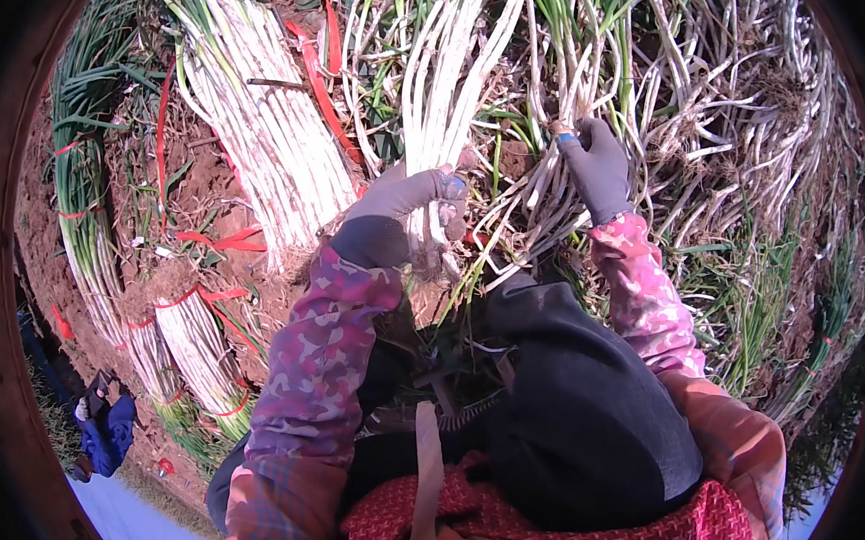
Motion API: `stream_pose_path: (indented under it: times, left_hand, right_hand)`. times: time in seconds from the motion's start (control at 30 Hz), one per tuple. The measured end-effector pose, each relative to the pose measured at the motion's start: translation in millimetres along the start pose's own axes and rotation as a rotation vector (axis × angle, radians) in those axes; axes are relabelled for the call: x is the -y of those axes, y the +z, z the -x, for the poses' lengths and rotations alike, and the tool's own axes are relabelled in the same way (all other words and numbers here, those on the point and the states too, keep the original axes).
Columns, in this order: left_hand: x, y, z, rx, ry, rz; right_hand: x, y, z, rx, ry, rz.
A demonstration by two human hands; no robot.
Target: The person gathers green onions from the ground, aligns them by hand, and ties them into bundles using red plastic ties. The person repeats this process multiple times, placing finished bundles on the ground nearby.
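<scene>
My left hand (410, 212), in a grey glove with worn fingertips, grips a small bunch of green onions (445, 90) near the root end. Their white stalks point away from me and their roots hang below my fist. On the right, my gloved right hand (598, 165) has its thumb and fingers closed around a few stalks of the loose green onions (567, 61). How many it pinches is hidden. Left of my left hand lies a thick row of cleaned white-stalked green onions (270, 116), roots towards me, with thin dark rods across it.
Red ribbons (314, 74) lie on the soil around the row. Tied green onion bundles (194, 344) rest at lower left, another long bundle (80, 193) at far left. A tangled heap of green onions (737, 103) covers the right. A person in blue (107, 428) is at lower left.
</scene>
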State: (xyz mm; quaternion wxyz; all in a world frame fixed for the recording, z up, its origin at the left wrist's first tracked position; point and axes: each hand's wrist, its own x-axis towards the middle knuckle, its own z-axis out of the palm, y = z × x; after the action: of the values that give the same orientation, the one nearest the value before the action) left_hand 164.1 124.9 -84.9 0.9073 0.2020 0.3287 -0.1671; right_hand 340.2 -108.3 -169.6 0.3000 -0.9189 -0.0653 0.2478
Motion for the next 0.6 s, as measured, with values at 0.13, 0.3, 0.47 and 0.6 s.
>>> stream_pose_path:
  times: [0.13,0.3,0.47,0.6]
  left_hand:
    - [26.5,26.1,-14.1,-0.076,0.078,-0.005]
    - [12.4,12.8,-6.1,-0.035,0.051,0.066]
    - [15.0,27.1,-6.4,0.032,-0.003,0.133]
    - [13.6,24.1,0.4,-0.075,0.03,0.085]
  right_hand:
    - [-9.8,11.5,-25.4,-0.137,-0.093,0.162]
    - [6.5,10.8,-24.3,-0.244,-0.473,0.151]
    - [32.8,22.0,-54.0,-0.132,-0.285,0.442]
    - [47.2,16.6,-62.3,0.016,-0.242,0.452]
